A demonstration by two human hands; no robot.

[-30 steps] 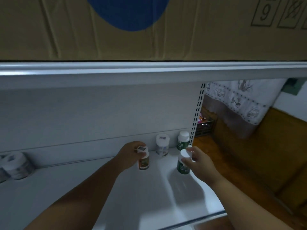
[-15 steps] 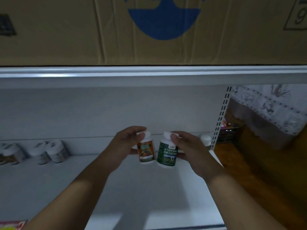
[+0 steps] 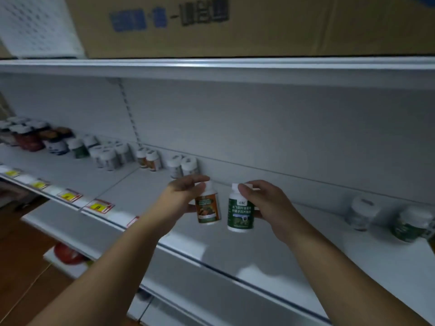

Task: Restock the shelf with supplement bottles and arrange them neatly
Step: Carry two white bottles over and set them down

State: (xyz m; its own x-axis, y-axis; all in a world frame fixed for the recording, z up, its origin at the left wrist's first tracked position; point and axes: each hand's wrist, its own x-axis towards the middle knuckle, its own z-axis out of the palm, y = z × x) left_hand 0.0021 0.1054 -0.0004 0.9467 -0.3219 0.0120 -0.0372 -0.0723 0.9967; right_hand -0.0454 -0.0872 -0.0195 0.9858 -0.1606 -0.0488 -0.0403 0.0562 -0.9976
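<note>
White metal shelving fills the view, dimly lit, with a long white shelf (image 3: 270, 252) running from lower right up to the left and a flat back panel behind it. Two bottles are held up side by side above the middle of this shelf, apart from each other and clear of its surface. The orange-labelled bottle (image 3: 208, 208) is grasped by the left hand (image 3: 181, 198), fingers curled over its white cap. The green-labelled bottle (image 3: 240, 212) is clasped by the right hand (image 3: 266, 205), thumb across its neck. Bare shelf lies directly beneath and in front of both, out to the front edge. Further left, a row of bottles (image 3: 106, 154) is lined along the back panel, and price tags (image 3: 100, 205) are fixed along the front edge. At the far right, two more bottles (image 3: 386, 217) are seen, blurred. A cardboard box (image 3: 235, 27) rests on the shelf above. Brown floor is visible at lower left.
</note>
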